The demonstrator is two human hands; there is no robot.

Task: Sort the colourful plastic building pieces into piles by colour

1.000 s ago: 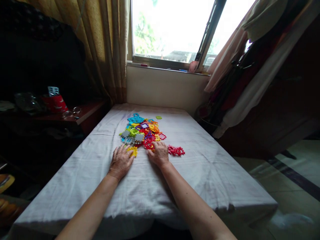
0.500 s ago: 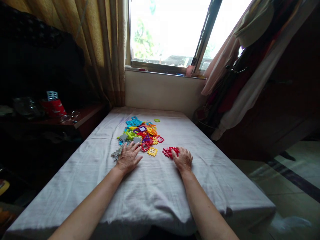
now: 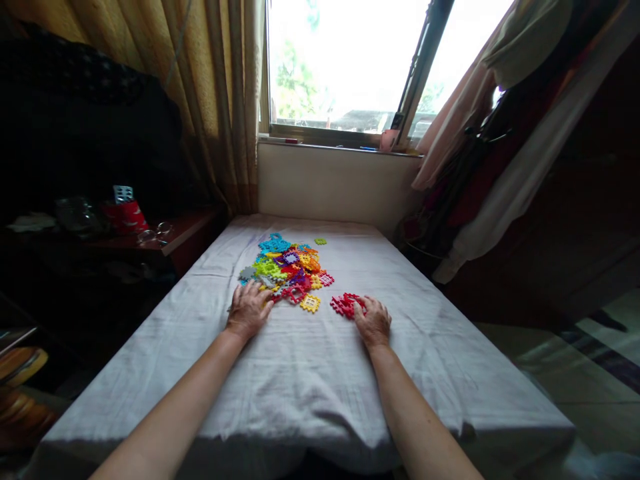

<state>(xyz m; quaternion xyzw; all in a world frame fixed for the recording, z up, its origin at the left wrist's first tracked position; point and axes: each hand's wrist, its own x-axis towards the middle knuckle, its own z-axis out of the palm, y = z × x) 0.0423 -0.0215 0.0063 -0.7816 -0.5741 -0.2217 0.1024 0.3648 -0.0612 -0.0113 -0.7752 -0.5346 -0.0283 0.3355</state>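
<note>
A mixed heap of toothed plastic building tiles (image 3: pixel 280 263) in blue, green, purple, orange, grey, red and yellow lies on the cloth. My left hand (image 3: pixel 249 310) is palm down at the heap's near left edge, fingers stretched out over it; whatever lies beneath the palm is hidden. A yellow square tile (image 3: pixel 311 304) with a window pattern lies at the near edge of the heap. To its right is a small group of red tiles (image 3: pixel 344 305). My right hand (image 3: pixel 375 322) rests against their right side, thumb touching them and fingers loosely apart.
A white cloth (image 3: pixel 295 373) covers the table. One green tile (image 3: pixel 321 241) lies apart at the back. On the left, a dark side table holds a red container (image 3: pixel 127 217) and glasses (image 3: pixel 156 233). Clothes (image 3: pixel 500 187) hang at the right, near the window.
My left hand has shifted slightly left and back over the grey tiles, uncovering more of the heap's near edge. My right hand stays by the red tiles. The view has turned slightly left.
</note>
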